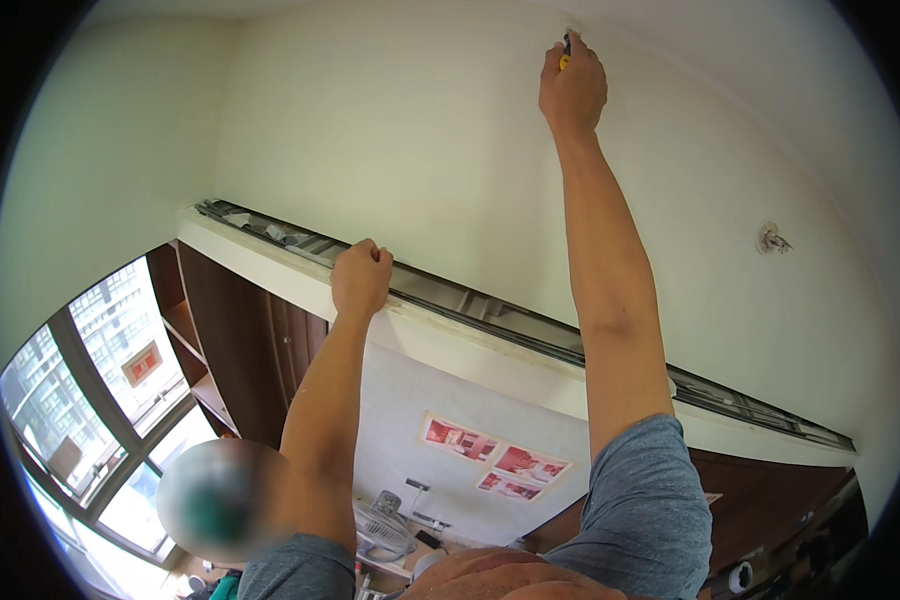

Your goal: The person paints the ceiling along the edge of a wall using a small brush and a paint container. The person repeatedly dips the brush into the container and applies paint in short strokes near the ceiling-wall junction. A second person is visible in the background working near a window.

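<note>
High overhead, my right hand (573, 88) grips a small yellow-and-black hand tool (565, 62), its tip at a small pale patch (572, 29) on the cream upper surface (400, 130); the tip is too small to make out clearly. My left hand (362, 280) has its fingers curled over the edge of a long white ledge (470, 335), which slants across the view. Along this ledge runs an open dark recess (480, 305) with metal strips and loose bits inside.
A small metal fixture (773, 238) sits to the right. Below are a brown cabinet (225, 330), red-and-white pictures (455, 438) on a grey wall, a fan (380, 525) and a window (110, 340) at left. A blurred round shape (220, 498) at lower left cannot be made out.
</note>
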`<state>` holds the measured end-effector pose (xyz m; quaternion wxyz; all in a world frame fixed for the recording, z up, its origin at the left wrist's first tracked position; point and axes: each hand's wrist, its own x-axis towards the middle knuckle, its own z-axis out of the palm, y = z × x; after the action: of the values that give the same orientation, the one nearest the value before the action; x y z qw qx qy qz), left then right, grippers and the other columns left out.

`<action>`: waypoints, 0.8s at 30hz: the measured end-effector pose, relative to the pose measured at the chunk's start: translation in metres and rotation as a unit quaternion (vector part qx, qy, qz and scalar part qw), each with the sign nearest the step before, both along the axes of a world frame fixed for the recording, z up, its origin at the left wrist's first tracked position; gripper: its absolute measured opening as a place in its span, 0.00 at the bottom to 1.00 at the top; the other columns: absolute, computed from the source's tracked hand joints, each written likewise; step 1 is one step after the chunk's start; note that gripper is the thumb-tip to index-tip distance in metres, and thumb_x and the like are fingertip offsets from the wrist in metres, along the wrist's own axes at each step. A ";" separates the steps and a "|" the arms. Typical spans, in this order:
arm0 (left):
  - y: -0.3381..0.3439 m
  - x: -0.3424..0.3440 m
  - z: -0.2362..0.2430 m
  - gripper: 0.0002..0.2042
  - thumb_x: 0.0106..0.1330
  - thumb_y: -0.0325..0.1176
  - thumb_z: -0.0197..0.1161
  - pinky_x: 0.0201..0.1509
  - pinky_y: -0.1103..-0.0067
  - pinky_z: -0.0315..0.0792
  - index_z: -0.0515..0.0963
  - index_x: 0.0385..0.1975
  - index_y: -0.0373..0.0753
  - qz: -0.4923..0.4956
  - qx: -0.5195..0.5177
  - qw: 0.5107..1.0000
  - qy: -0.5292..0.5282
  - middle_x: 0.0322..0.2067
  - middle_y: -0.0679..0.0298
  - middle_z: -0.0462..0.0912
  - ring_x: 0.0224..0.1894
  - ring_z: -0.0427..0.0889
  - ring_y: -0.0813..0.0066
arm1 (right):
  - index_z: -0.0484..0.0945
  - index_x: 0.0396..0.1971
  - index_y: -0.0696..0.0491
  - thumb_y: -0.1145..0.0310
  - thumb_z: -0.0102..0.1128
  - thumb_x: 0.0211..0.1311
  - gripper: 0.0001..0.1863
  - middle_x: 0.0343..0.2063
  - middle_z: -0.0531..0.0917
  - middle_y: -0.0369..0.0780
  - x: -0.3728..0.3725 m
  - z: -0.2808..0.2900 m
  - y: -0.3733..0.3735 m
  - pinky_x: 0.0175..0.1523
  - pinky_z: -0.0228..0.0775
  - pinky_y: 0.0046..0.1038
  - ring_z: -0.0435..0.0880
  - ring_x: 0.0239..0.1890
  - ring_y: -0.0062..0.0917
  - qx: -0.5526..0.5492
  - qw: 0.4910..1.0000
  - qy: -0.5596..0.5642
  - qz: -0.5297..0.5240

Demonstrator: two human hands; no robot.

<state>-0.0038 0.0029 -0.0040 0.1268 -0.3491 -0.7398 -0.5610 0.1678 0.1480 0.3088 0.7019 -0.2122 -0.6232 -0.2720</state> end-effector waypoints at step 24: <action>0.002 -0.001 -0.001 0.15 0.70 0.42 0.62 0.44 0.56 0.76 0.82 0.30 0.34 -0.008 0.006 1.000 0.016 0.30 0.49 0.86 0.36 0.84 0.44 | 0.79 0.62 0.58 0.59 0.55 0.77 0.23 0.44 0.87 0.48 0.060 -0.011 0.011 0.51 0.80 0.48 0.86 0.48 0.43 0.025 1.000 0.014 -0.008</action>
<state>-0.0043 0.0044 -0.0054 0.1362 -0.3630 -0.7318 -0.5605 0.2276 0.1593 0.2979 0.7132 -0.2037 -0.6048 -0.2899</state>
